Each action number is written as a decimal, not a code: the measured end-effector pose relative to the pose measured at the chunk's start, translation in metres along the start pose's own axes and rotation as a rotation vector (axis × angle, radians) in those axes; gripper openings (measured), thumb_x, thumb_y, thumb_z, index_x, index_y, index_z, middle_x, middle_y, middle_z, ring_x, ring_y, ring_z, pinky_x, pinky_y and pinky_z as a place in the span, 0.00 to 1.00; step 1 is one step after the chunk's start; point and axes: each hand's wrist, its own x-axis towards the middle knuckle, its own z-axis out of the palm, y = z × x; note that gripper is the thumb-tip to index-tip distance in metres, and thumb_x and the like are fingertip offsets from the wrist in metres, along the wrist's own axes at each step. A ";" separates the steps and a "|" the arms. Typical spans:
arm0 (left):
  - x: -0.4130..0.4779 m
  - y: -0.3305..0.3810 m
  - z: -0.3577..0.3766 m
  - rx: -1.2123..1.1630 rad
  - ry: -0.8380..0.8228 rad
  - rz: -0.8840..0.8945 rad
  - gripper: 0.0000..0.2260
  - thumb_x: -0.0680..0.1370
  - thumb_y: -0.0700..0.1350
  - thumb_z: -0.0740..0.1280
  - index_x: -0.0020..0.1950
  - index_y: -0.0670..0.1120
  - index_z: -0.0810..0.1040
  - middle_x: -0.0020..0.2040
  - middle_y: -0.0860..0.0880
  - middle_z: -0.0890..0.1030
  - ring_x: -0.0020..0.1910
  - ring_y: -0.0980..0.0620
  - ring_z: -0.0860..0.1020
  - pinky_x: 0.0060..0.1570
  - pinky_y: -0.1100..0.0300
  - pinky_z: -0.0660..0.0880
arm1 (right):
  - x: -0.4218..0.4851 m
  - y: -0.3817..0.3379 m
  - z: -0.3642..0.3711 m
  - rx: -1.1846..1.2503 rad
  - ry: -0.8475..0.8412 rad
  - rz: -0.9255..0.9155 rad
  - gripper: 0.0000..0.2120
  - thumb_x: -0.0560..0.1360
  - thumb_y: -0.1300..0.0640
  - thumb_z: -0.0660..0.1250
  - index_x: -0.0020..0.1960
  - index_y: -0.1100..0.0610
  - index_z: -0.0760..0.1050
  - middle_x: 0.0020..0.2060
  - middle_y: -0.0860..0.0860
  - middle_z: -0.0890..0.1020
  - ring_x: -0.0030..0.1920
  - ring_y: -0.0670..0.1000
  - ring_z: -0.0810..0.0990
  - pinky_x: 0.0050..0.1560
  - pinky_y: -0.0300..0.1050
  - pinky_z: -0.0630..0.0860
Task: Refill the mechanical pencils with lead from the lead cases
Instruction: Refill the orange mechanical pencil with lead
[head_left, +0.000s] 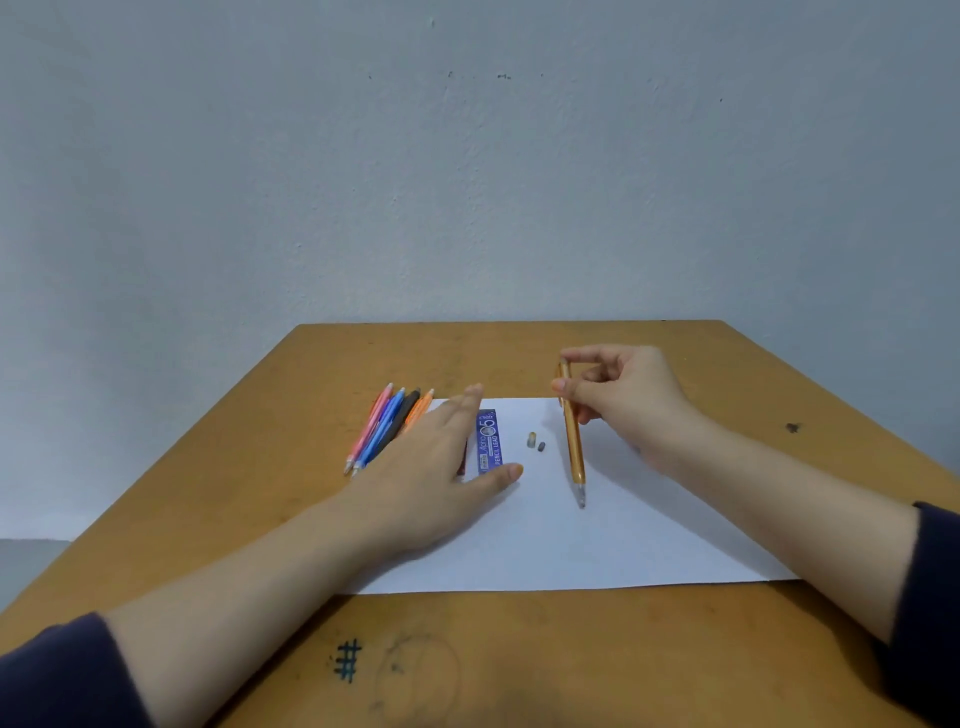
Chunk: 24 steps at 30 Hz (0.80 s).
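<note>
My right hand (631, 400) pinches the top end of an orange mechanical pencil (573, 447), which stands tilted with its tip down on the white paper sheet (597, 545). My left hand (436, 467) lies flat with straight fingers over the paper's left part, its thumb just below a blue lead case (490, 439). A dark edge of something shows under this hand beside the case. Two small caps (535, 441), one tan and one grey, lie on the paper between case and pencil. Several pencils (387, 423), pink, blue, black and orange, lie in a row left of the paper, partly hidden by my left hand.
The wooden desk (519, 665) has pen doodles near its front edge and a dark mark at the right. A grey wall rises right behind the desk's far edge.
</note>
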 end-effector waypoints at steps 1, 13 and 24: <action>0.000 0.000 0.001 0.020 -0.041 -0.008 0.38 0.76 0.67 0.55 0.78 0.54 0.40 0.78 0.59 0.44 0.76 0.60 0.46 0.73 0.58 0.50 | 0.002 0.003 -0.002 -0.033 -0.016 0.045 0.15 0.70 0.67 0.73 0.56 0.61 0.78 0.27 0.52 0.76 0.23 0.46 0.75 0.33 0.39 0.76; 0.005 -0.001 0.004 0.155 -0.184 -0.067 0.38 0.76 0.68 0.51 0.78 0.51 0.38 0.78 0.55 0.38 0.77 0.57 0.44 0.73 0.58 0.47 | 0.002 0.009 0.000 -0.297 -0.150 0.207 0.10 0.71 0.61 0.73 0.51 0.56 0.78 0.26 0.53 0.80 0.25 0.46 0.77 0.36 0.37 0.74; 0.006 0.001 0.003 0.175 -0.215 -0.082 0.38 0.77 0.67 0.50 0.78 0.50 0.38 0.78 0.54 0.38 0.77 0.56 0.42 0.73 0.57 0.45 | 0.002 0.010 0.001 -0.380 -0.175 0.183 0.11 0.72 0.61 0.72 0.54 0.58 0.79 0.25 0.53 0.80 0.25 0.45 0.78 0.37 0.37 0.73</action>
